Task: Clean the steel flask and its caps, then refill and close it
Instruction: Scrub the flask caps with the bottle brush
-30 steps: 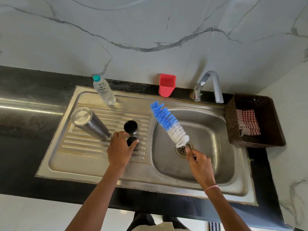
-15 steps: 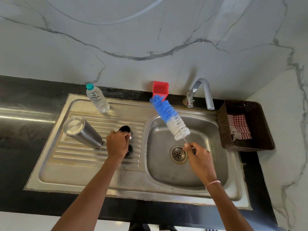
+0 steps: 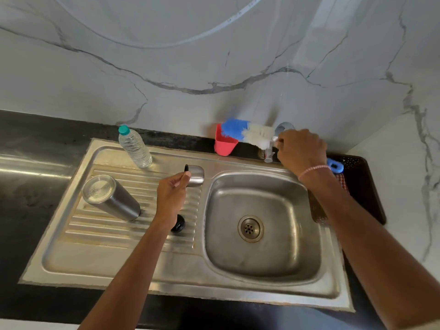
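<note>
flask point(image 3: 112, 198) on drainboard point(image 3: 95, 234) | bottle point(image 3: 135, 148) behind flask | stopper point(image 3: 178, 223) right of flask | basket point(image 3: 364, 186) right of basin point(image 3: 226, 234)

The left hand point(image 3: 170, 198) grips a steel cap point(image 3: 196, 176), the right hand point(image 3: 301, 148) a brush point(image 3: 247, 134).

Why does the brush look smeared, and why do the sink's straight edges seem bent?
Head view: the brush in the right hand looks motion-blurred, while the flask is sharp; the wide-angle lens bows the edges of the sink and the counter; a bright glare streak lies on the dark counter at left.
</note>
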A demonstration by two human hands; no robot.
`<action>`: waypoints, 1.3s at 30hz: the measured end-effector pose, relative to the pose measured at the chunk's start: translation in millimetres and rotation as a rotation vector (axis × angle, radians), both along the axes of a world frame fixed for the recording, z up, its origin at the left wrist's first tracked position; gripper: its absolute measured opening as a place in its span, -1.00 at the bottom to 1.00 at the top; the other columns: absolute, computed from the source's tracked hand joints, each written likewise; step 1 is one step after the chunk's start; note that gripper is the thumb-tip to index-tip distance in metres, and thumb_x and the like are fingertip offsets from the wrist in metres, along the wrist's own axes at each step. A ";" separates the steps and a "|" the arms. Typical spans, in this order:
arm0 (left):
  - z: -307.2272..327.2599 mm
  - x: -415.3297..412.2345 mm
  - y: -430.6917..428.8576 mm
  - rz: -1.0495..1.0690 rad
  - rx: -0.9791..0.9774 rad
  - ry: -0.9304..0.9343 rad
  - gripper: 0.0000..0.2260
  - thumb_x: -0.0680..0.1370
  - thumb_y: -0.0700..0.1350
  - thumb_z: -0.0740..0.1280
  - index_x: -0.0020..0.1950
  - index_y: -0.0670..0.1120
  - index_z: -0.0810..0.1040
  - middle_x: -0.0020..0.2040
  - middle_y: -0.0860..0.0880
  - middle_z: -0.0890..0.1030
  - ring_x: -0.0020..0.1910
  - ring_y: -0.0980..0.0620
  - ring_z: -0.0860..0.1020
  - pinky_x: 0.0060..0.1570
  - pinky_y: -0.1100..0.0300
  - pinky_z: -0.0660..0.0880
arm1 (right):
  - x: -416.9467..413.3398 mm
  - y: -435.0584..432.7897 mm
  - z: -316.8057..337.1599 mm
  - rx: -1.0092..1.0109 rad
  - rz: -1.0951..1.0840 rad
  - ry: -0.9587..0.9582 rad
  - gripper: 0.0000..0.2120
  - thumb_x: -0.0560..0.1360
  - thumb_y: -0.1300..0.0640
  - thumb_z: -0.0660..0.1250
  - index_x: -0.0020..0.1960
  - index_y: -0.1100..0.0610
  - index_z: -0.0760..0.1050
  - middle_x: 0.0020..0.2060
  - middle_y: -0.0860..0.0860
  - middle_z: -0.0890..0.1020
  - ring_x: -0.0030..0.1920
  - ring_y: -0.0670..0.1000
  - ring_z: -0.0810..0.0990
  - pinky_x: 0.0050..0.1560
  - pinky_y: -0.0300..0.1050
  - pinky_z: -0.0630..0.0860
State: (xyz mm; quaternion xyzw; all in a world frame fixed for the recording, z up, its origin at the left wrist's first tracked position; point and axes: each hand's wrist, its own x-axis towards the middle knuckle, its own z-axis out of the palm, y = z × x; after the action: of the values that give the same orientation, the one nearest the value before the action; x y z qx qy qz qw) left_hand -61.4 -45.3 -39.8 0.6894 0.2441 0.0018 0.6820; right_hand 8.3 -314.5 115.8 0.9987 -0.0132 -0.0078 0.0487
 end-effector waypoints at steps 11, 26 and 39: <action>-1.1 -3.6 0.0 0.001 -0.094 -0.018 -0.78 0.65 -0.06 0.39 -0.05 -0.18 0.71 -0.13 -0.02 0.59 -0.10 0.12 0.52 0.00 0.28 0.41 | 66.4 53.1 17.9 -0.448 0.312 0.039 -0.86 0.62 0.16 0.30 0.11 0.19 0.56 -0.22 0.12 0.44 -0.05 0.20 0.64 0.03 0.09 0.51; 11.6 -13.8 -6.5 -0.038 -0.004 -0.014 -0.62 0.67 -0.02 0.34 -0.15 -0.32 0.52 -0.21 -0.07 0.39 -0.17 -0.03 0.33 -0.11 0.11 0.32 | 36.7 11.5 62.5 -0.352 0.124 -0.110 -0.71 0.62 0.04 0.33 -0.16 0.18 0.35 -0.40 0.09 0.31 -0.29 0.16 0.41 -0.09 0.08 0.43; 28.2 -23.5 -21.5 -0.109 0.013 -0.050 -0.70 0.69 -0.08 0.32 0.03 -0.34 0.59 -0.16 -0.15 0.53 -0.13 -0.04 0.46 -0.01 0.09 0.39 | -93.9 -8.7 -70.1 0.498 -0.344 -0.272 -0.82 0.61 -0.02 0.36 0.04 0.09 0.62 -0.13 0.10 0.70 -0.13 0.25 0.65 -0.20 -0.02 0.46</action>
State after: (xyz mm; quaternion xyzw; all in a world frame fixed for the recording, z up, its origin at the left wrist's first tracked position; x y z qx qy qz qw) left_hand -84.9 -66.8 -11.6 0.7058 0.1888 -0.0166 0.6825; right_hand -85.6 -323.2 45.7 0.9550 -0.1855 0.1145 -0.2009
